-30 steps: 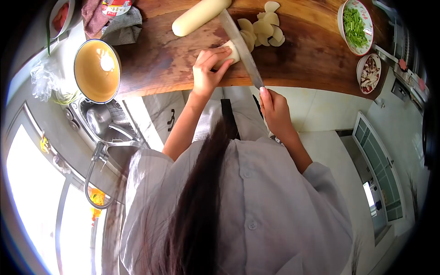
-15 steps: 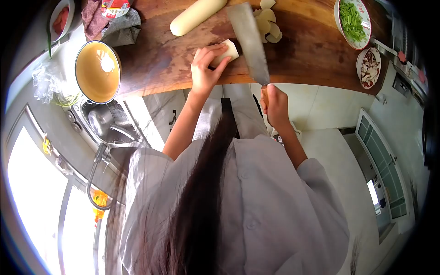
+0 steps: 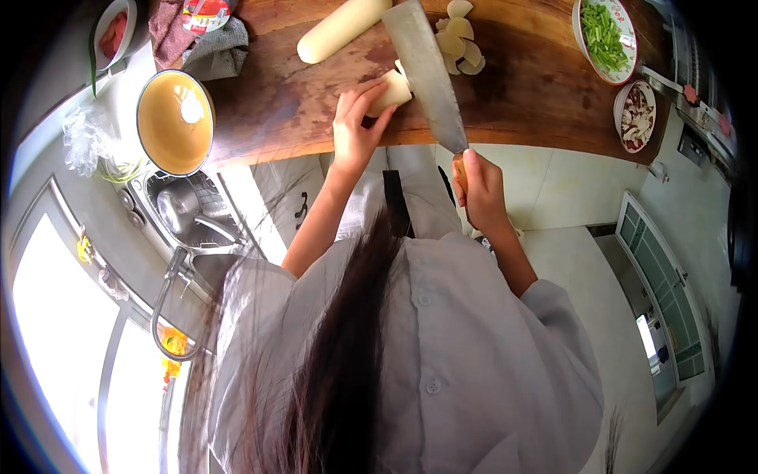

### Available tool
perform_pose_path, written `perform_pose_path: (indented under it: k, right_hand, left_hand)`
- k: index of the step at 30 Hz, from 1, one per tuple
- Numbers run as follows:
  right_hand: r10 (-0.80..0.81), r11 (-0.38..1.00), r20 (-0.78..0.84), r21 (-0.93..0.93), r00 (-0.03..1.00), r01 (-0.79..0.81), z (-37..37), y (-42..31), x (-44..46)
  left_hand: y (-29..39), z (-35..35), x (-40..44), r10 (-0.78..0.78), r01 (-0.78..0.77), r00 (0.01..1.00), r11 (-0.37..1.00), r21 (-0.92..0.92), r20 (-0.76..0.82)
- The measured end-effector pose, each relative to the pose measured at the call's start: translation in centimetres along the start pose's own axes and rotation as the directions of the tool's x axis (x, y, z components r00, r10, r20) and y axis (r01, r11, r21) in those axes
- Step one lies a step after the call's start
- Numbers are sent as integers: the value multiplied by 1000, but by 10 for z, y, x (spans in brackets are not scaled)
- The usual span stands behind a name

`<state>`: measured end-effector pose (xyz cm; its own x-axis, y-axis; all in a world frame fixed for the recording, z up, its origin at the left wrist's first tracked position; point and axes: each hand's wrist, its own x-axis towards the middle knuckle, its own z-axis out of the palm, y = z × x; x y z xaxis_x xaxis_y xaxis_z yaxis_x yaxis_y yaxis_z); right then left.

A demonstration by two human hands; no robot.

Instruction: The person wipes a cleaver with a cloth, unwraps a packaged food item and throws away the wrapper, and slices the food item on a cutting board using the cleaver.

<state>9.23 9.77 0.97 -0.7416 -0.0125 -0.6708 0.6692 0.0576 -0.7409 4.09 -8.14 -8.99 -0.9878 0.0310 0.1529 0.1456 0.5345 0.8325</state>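
My left hand (image 3: 359,122) is closed around a short pale piece of peeled vegetable (image 3: 391,93) on the wooden board, its exact kind unclear. At the piece's right end a thin sliver stands beside the blade. My right hand (image 3: 482,186) grips the wooden handle of a cleaver (image 3: 426,75), whose broad blade lies close along the cut end; whether it touches is hard to tell. Right of the blade lie several pale slices (image 3: 456,41). A longer peeled pale vegetable (image 3: 343,31) of similar colour rests behind my left hand.
On the wooden surface (image 3: 537,110) stand a bowl of chopped greens (image 3: 606,39) and a smaller bowl of dark-and-white pieces (image 3: 636,118) at right. At left are a yellowish bowl (image 3: 175,122), cloths (image 3: 215,51) and a sink with a metal pan (image 3: 181,207).
The cleaver's upper end has shifted left toward the held piece, and its handle has moved slightly down and right. A thin sliver now shows at the piece's end.
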Motion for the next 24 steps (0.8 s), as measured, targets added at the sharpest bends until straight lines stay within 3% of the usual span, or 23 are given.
perform_pose_path:
  k: [11, 24]
  right_hand:
    - [12, 989, -21, -149, 1000, -14, 4, -8, 5]
    - [52, 997, 18, -61, 999, -50, 2, -13, 8]
  left_hand:
    - [-7, 1, -4, -24, 23, 1000, 1000, -18, -3]
    - [-9, 0, -1, -16, 16, 1000, 999, -28, -11]
